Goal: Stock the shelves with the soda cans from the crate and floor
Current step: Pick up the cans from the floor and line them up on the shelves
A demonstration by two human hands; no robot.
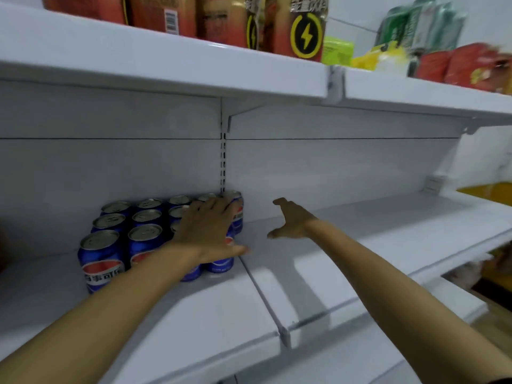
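On the white middle shelf (318, 273), blue soda cans (133, 234) packed upright in tight rows against the back panel. Left hand (210, 231) laid flat over the right-hand cans, fingers straight, thumb stretched toward the front. Right hand (291, 220) just beside, above bare shelf, fingers spread wide, holding nothing. On the upper shelf (166, 65), gold energy drink cans (304, 26), green cans (421, 23), red packs (457, 65).

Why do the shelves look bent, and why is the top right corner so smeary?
Head view: the wide-angle lens bows the white shelf edges; the red packets at the upper right are smeared by motion blur, while the blue cans under the left hand stay fairly sharp; lighting is soft, with faint shadows below both arms.
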